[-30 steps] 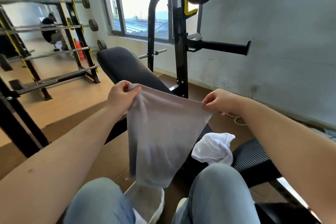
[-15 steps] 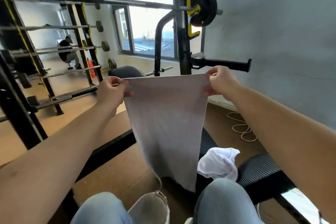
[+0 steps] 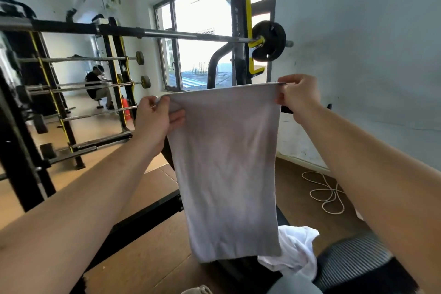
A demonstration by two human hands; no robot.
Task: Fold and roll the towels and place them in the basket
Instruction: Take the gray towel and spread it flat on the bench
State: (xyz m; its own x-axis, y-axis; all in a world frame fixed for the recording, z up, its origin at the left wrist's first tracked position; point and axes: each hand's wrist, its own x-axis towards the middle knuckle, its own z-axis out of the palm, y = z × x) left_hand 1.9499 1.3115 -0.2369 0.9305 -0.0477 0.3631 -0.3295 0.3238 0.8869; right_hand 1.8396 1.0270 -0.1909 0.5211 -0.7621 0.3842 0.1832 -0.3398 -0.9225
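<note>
While both arms reach forward, the left hand [image 3: 155, 119] and the right hand [image 3: 298, 95] hold a grey towel [image 3: 226, 162] up by its top edge. The left fingers [image 3: 176, 118] are clamped on the towel's top left corner, curled round the bunched cloth there. The right fingers [image 3: 282, 98] pinch the top right corner tightly. Between the two sets of fingers the top hem runs taut, a little higher at the right fingers than at the left. Below the fingers the towel hangs open and flat with faint creases, its lower edge free in the air.

Far below the right fingers, a crumpled white towel [image 3: 293, 253] lies on the black padded counter [image 3: 353, 262], partly hidden behind the grey towel's lower right corner. Beyond the fingers stands a black and yellow rack [image 3: 241, 38] with a barbell [image 3: 181, 34] across it. Its black weight plate [image 3: 268, 40] is above and just left of the right fingers, near a window [image 3: 202, 19]. A pale cord [image 3: 327, 193] lies looped on the brown floor [image 3: 148, 258], lower than the right fingers and under the right forearm.
</note>
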